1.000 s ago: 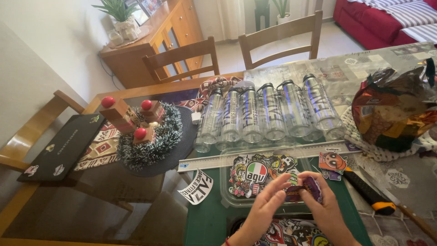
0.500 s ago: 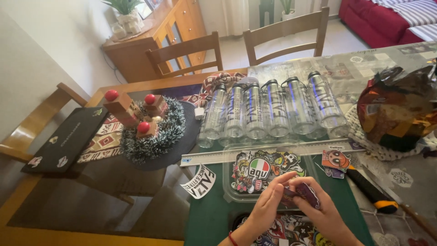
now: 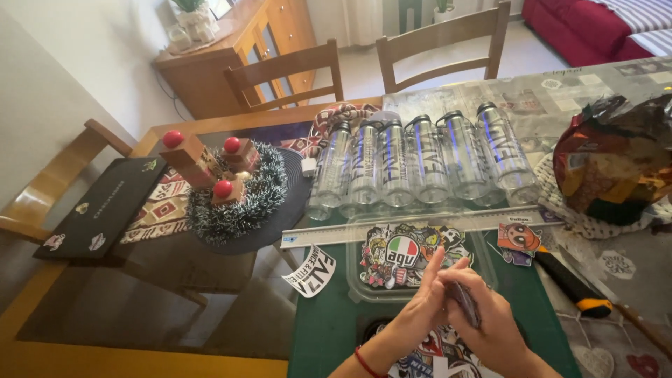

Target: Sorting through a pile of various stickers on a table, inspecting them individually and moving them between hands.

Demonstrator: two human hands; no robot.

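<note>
Both hands pinch 1 sticker (image 3: pixel 465 302) just below the clear tray (image 3: pixel 364 290): left hand (image 3: pixel 420 311) should peel slowly, right hand (image 3: pixel 493 325) steadying.

A green mat (image 3: pixel 329 329) bears multicoloured stickers (image 3: pixel 402 253); red balls (image 3: pixel 222 189) top a silver-green tinsel wreath (image 3: pixel 234 210).

Both hands (image 3: pixel 458 308) together, fingers (image 3: pixel 435 264) pinched inward

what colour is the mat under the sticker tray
Dark green, seen in the head view: the mat lies under the clear sticker tray, just ahead of both hands.
</note>
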